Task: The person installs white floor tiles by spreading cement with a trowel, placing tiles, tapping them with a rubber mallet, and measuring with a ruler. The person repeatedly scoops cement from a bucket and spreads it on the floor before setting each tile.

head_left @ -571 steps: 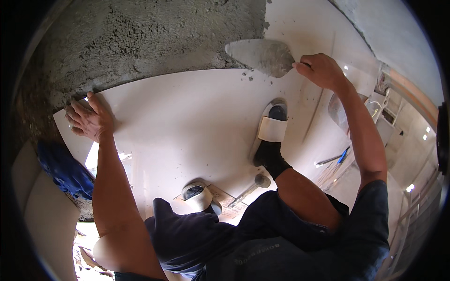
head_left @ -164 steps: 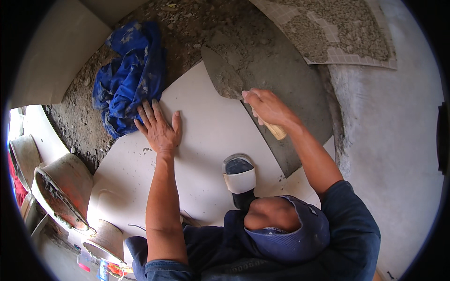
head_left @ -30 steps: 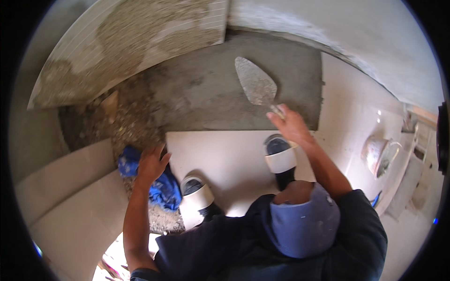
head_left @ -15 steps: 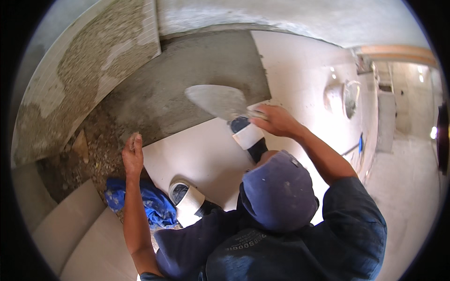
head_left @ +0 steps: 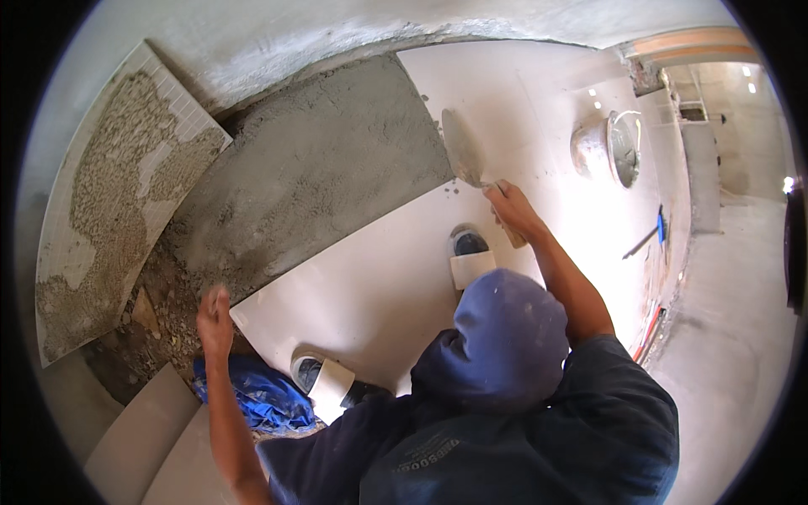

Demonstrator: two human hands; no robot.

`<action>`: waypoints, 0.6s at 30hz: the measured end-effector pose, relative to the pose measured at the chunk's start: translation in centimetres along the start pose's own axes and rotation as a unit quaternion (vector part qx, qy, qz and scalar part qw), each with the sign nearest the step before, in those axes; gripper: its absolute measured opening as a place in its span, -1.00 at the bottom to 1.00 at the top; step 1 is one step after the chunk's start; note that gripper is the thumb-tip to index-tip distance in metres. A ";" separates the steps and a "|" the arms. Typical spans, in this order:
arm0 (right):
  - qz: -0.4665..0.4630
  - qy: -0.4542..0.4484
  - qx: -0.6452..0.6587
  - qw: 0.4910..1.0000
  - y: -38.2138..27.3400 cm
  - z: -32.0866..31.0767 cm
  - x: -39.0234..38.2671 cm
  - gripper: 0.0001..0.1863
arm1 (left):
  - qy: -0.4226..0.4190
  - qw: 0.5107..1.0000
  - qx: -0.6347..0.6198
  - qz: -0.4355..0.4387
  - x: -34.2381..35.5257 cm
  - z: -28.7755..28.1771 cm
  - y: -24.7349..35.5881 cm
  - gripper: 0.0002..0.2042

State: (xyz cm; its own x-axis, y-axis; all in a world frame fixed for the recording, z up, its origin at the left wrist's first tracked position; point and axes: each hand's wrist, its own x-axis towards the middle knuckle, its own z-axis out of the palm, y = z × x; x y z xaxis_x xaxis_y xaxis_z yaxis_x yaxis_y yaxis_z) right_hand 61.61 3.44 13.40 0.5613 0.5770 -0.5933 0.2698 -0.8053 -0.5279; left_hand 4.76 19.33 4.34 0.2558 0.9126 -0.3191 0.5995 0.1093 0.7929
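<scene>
My right hand grips the wooden handle of a trowel. Its mortar-smeared blade points away, over the right edge of a bed of wet grey mortar and the pale tile beside it. Held up near the left corner of a large pale floor tile is my left hand, empty, its fingers stretched out and slightly blurred. Beyond it, at the far left, a tile leans on its edge, its back partly coated with rough mortar. Small crumbs of mortar lie close to the trowel.
At the right a white bucket holds grey mix. A blue-ended tool lies beyond it. Rubble and a crumpled blue sack are at the left, with more pale tiles nearby. My shoes rest on the tile.
The trowel has swung right and turned, from above the mortar to its right edge. My left hand has shifted slightly left and nearer. The whole view has also shifted.
</scene>
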 end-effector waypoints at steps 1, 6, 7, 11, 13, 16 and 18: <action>-0.033 0.020 -0.026 0.999 -0.1 -0.1 1.9 -0.60 | 0.012 1.000 0.026 -0.004 -1.1 -0.4 -0.4 -0.52; -0.045 0.005 0.041 0.998 -2.2 0.1 9.5 -0.56 | 0.048 0.991 0.112 -0.059 -5.9 -1.3 -1.3 -0.55; -0.033 -0.001 0.057 0.998 -2.8 1.0 10.5 -0.55 | 0.044 0.989 0.113 -0.085 -6.6 -1.2 -1.2 -0.57; -0.011 -0.143 0.071 0.987 -4.1 3.3 10.1 -0.53 | 0.016 0.982 0.138 -0.125 -7.7 0.1 0.4 -0.61; -0.041 -0.169 0.024 0.984 -4.4 3.3 8.7 -0.51 | 0.007 0.983 0.148 -0.109 -7.3 0.8 1.5 -0.61; -0.044 -0.130 0.007 0.990 -4.3 2.0 7.1 -0.50 | 0.006 0.985 0.148 -0.085 -6.1 1.4 2.9 -0.61; -0.057 -0.096 -0.034 0.993 -3.9 0.6 6.4 -0.50 | 0.016 0.984 0.156 -0.085 -5.4 1.7 3.6 -0.61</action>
State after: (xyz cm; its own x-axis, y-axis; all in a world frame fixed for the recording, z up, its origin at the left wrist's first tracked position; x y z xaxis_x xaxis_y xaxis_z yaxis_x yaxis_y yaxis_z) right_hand 63.69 10.35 11.24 0.3665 0.6748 -0.6406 0.3793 -0.7370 -0.5594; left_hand 6.85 14.14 8.03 0.1101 0.9039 -0.4134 0.8368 0.1402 0.5293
